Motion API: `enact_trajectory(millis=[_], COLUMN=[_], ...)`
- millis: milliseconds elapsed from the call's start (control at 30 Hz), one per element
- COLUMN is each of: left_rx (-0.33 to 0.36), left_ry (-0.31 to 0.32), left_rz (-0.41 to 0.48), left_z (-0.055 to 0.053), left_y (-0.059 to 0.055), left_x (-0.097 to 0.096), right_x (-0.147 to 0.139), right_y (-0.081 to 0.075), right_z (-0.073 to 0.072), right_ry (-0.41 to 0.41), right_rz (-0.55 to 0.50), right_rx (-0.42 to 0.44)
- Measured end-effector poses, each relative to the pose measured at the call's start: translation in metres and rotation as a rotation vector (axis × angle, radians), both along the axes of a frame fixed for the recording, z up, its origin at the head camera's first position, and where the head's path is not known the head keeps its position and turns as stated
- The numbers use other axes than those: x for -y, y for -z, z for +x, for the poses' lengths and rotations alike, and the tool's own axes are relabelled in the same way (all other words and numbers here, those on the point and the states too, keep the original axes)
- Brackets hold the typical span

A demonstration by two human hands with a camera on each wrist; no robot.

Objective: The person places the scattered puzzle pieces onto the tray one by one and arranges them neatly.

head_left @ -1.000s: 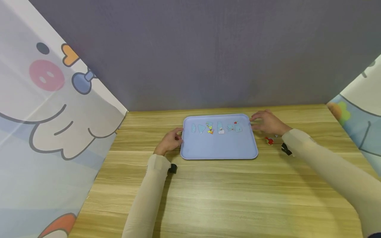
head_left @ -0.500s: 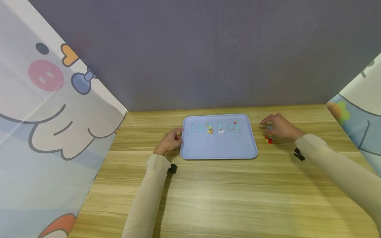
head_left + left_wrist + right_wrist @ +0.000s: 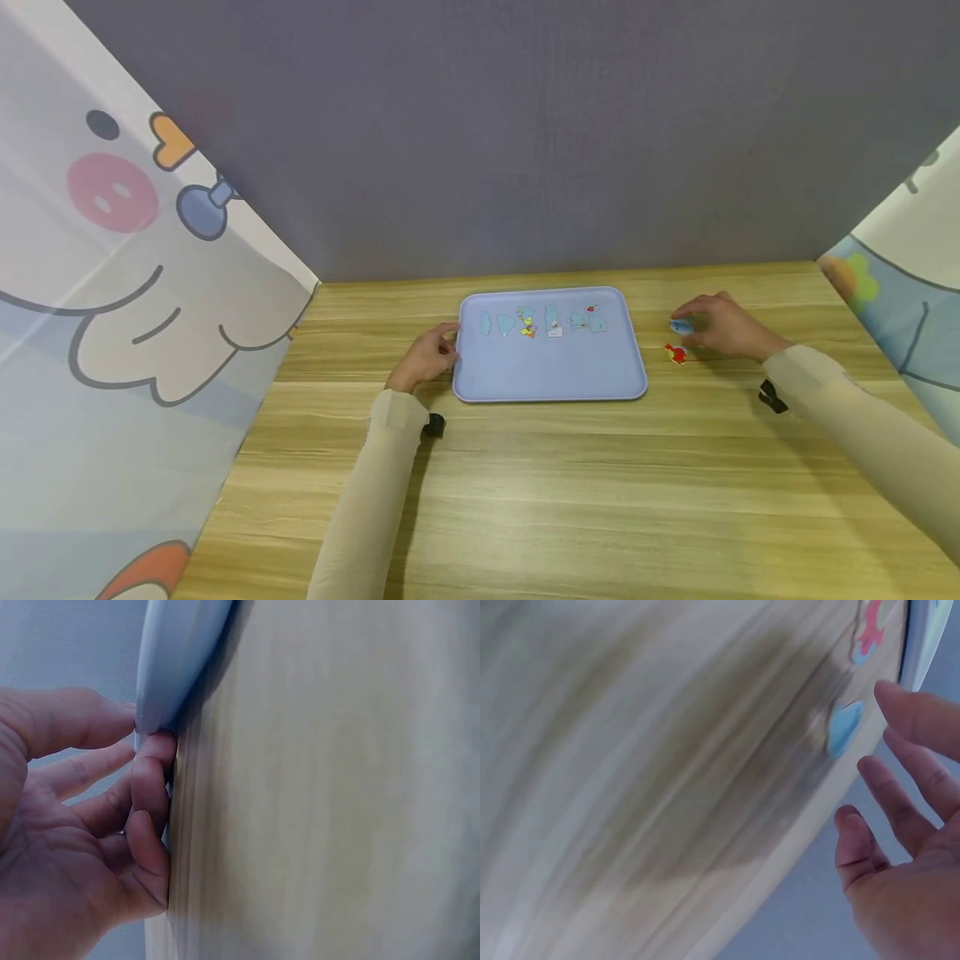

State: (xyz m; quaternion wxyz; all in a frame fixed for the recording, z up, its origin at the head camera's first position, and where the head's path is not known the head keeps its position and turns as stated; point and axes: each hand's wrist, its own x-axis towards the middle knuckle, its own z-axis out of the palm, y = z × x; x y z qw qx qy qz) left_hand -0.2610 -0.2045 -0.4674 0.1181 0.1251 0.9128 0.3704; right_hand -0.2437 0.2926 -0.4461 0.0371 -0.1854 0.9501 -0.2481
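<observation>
In the head view my left hand point(image 3: 426, 358) holds the left rim of a pale blue tray point(image 3: 551, 371). Seen from the left wrist, its thumb lies at the tray's edge point(image 3: 171, 664) and the curled fingers meet it from below. Several light blue puzzle pieces point(image 3: 553, 321), some with yellow or red print, lie in a row in the tray's back half. To the tray's right, my right hand point(image 3: 723, 327) hovers over a small blue piece point(image 3: 681, 327) on the table. From the right wrist, its spread fingers are apart from that blue piece point(image 3: 845, 729).
A red and yellow piece point(image 3: 676, 354) lies on the wooden table point(image 3: 540, 483) just in front of the right hand. A grey partition point(image 3: 525, 150) rises along the table's back edge. Cartoon-printed panels point(image 3: 150, 292) stand on both sides.
My right hand has left the tray's right rim and moved right, over the blue piece. The left hand stays at the tray's left rim.
</observation>
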Motion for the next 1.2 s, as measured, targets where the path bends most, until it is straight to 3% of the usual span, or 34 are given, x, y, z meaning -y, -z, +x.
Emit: enact_trajectory(millis=[333,1200], left_rx=[-0.001,-0.006], left_ry=[0.002,0.007], left_rz=[-0.017,-0.023], left_z=[-0.001,-0.003], left_y=[0.001,0.003], left_x=[0.0,0.002], right_x=[-0.012,-0.013], right_y=[0.009,0.009], right_z=[0.001,-0.007], right_ry=[-0.07,-0.093], right_rz=[0.012,0.025], right_rx=[-0.055,0.036])
